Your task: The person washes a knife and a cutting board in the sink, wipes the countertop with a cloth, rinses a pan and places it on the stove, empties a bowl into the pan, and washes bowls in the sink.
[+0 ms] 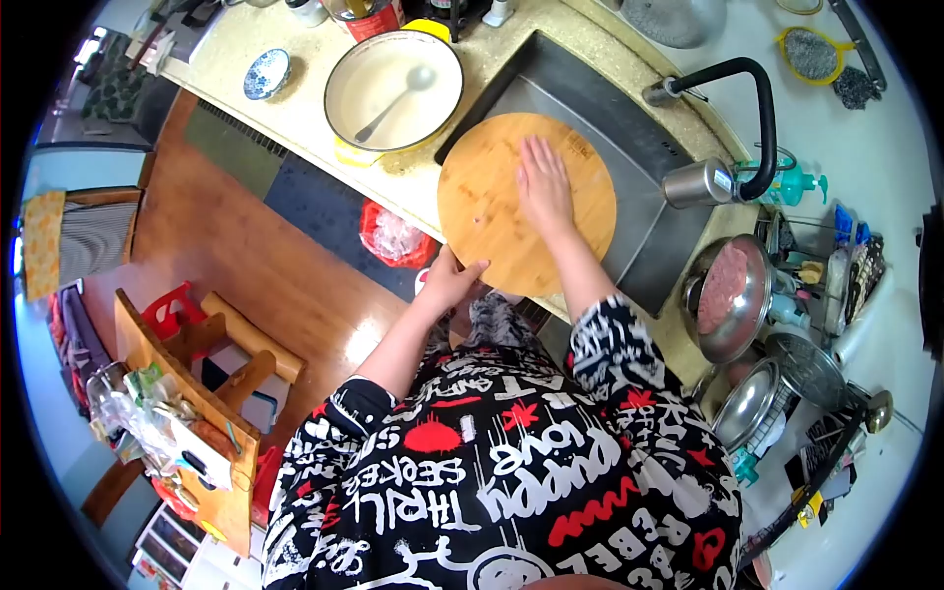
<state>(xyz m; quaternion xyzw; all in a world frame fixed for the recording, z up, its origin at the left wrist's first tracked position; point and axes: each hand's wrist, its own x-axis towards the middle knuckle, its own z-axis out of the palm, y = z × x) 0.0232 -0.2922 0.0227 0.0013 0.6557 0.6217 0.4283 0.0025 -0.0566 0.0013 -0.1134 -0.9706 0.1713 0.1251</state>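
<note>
A round wooden cutting board (477,211) is held over the near left part of the dark sink (639,231). At its lower left edge my left hand (452,280) grips the rim, thumb on the upper face, the other fingers partly hidden. My right hand (546,187) lies flat on the board's face, fingers stretched out and close together. Left of the board stands a white pot (344,93) with yellow handles, and a metal spoon (393,103) rests inside it in pale contents. A small blue-patterned bowl (266,74) sits farther left on the counter.
A black faucet (757,93) with a metal head reaches over the sink from the right. On the right, a steel bowl (757,295) holds pink ground meat (724,285), near a green pump bottle (792,184). A red-rimmed bag-lined bin (393,236) stands on the floor.
</note>
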